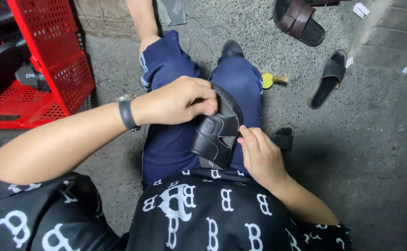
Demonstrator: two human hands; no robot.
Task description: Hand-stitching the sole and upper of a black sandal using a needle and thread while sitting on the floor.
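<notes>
A black leather sandal rests on my lap, sole turned away, its wide strap facing up. My left hand, with a dark watch on the wrist, grips the sandal's upper end. My right hand pinches the strap's right edge with thumb and fingers. I sit on a concrete floor in dark blue trousers and a black patterned shirt.
A red plastic crate with black sandals inside stands at the left. A brown sandal and a black sandal lie on the floor ahead. A small yellow tool with a wooden handle lies beside my knee. Another dark piece sits near my right leg.
</notes>
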